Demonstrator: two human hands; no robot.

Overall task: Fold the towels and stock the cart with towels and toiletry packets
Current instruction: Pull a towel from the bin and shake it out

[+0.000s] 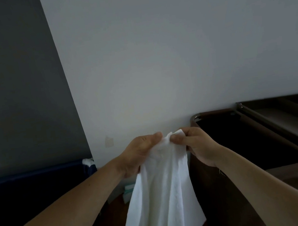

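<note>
Hanging white cloth towel (163, 196), top edge pinched by left hand (136, 152) and right hand (196, 144), beside dark metal-framed cart (261, 136)

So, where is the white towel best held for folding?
Along its top edge, from above, one hand sliding out toward each corner. The white towel hangs bunched below the left hand and right hand, which pinch it close together; spreading them should likely open it flat.
</note>
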